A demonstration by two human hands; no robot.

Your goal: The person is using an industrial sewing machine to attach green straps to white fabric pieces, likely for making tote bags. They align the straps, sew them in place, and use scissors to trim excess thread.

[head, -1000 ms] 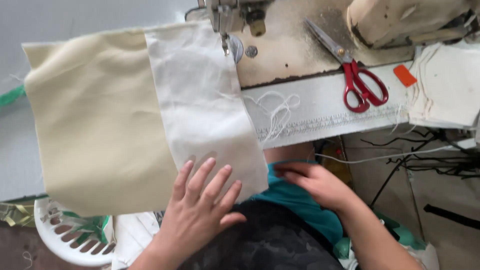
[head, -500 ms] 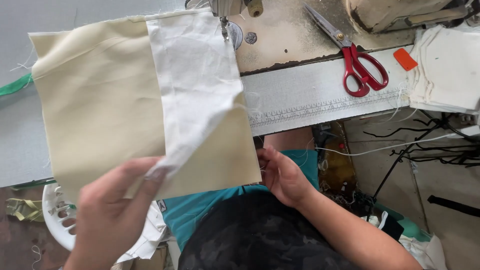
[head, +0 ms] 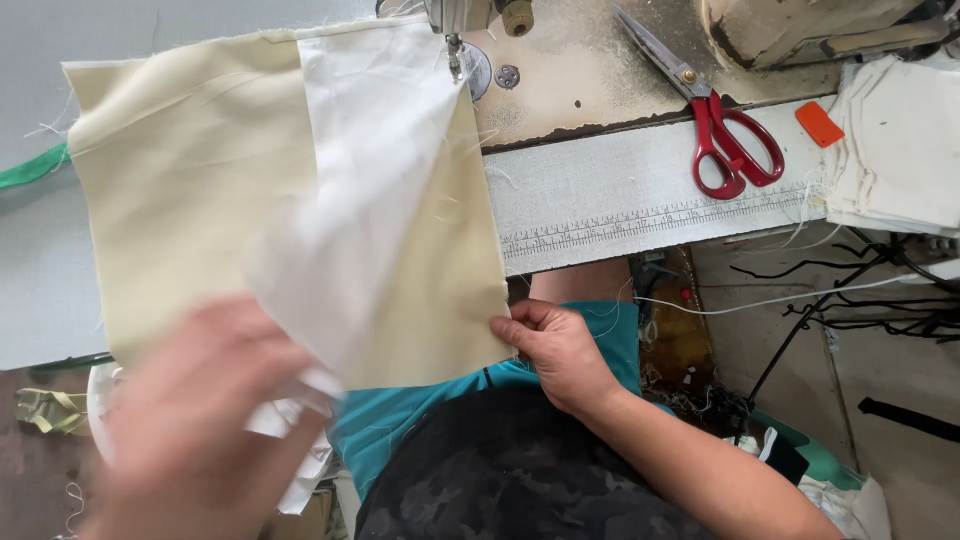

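A pale grey worktop (head: pixel 40 270) filled the left, with a green strip (head: pixel 30 168) at its edge. The blurred left hand (head: pixel 195 420) had its fingers closed on the lower corner of a white cloth panel (head: pixel 350 190), lifting it off a square cream fabric piece (head: pixel 190 190) spread over the table. The right hand (head: pixel 555 350) pinched that piece's lower right corner. Further right lay a worn sewing machine bed (head: pixel 590 80), a printed measuring strip (head: pixel 650 215), red-handled scissors (head: pixel 725 130), and stacked cream cloth (head: pixel 900 150).
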